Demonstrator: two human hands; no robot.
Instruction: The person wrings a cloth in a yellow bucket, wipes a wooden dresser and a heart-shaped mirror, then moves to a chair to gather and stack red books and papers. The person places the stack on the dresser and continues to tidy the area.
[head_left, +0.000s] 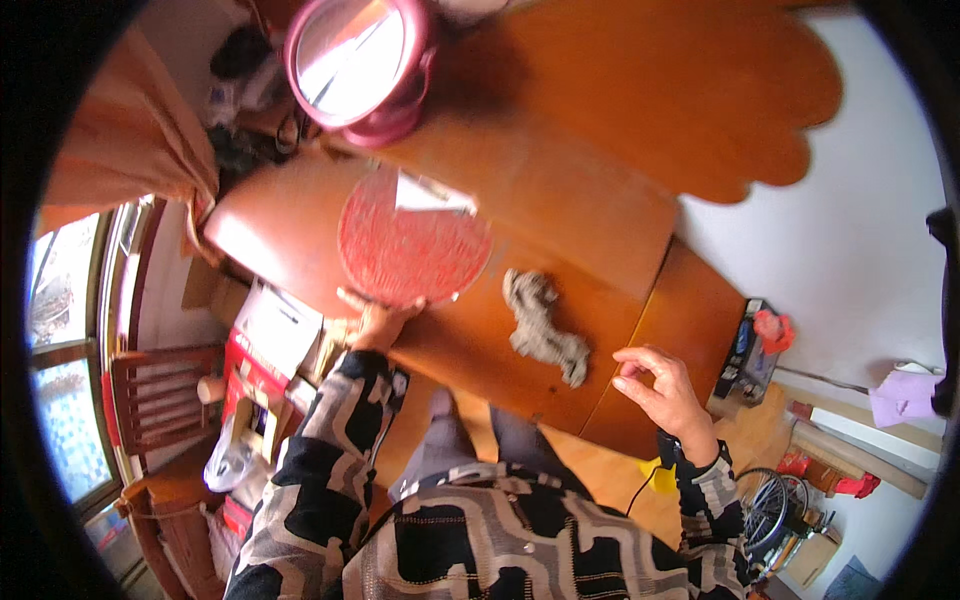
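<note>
A round red mat or tray (412, 251) with a mottled surface lies at the left of the wooden tabletop (465, 345), a white paper-like piece (431, 196) at its far edge. My left hand (379, 321) is at the near edge of the red disc, thumb and fingers spread along it; whether it grips the rim is hard to tell. A crumpled grey-brown cloth (544, 326) rests on the wood to the right of the disc. My right hand (664, 390) hovers to the right of the cloth, fingers curled loosely with nothing between them.
A pink round-framed mirror (356, 60) stands at the back left. Below the table's left side are a red and white box (262, 345) and a wooden chair (169, 397). A black box (750, 352) sits by the right end, a wheeled item (765, 510) at lower right.
</note>
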